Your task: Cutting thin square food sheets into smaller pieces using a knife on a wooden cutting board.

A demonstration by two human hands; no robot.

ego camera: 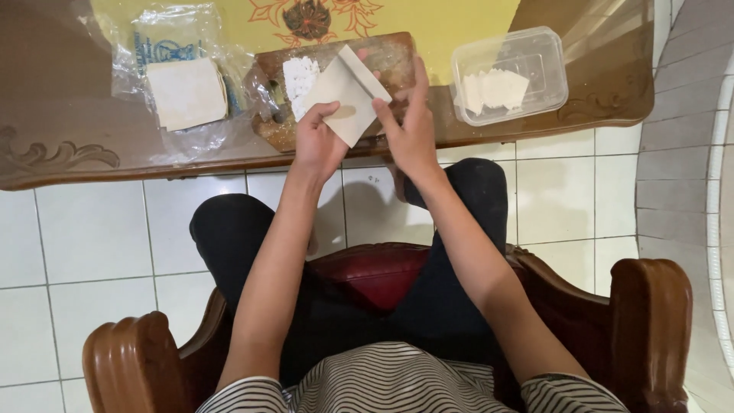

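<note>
At the far left of the glass-topped wooden table (53,115), a stack of square, pale dough wrappers (186,92) lies on an opened clear plastic bag (183,46) with blue print. Just to its right sits a brown wooden cutting board (390,57), bearing a small mound of white crumbly filling (300,75) near its left side.

Above the board, both hands hold 1 thin, pale square wrapper sheet (340,99), tilted like a diamond, with its upper right edge folded over into a narrow flap. The left hand (317,141) supports the sheet from below, its thumb pressed on the sheet's lower left part and its fingers curled behind. The right hand (413,130) pinches the sheet's right side, thumb and fingers narrowly closed on the folded edge.

Further right, a clear rectangular plastic container (527,53) stands on the table, holding several white folded pieces (493,90).

Below the table, the person's dark trousers (229,237) show against white floor tiles (84,229), and the person sits in a carved wooden armchair (650,321) with a red seat.
</note>
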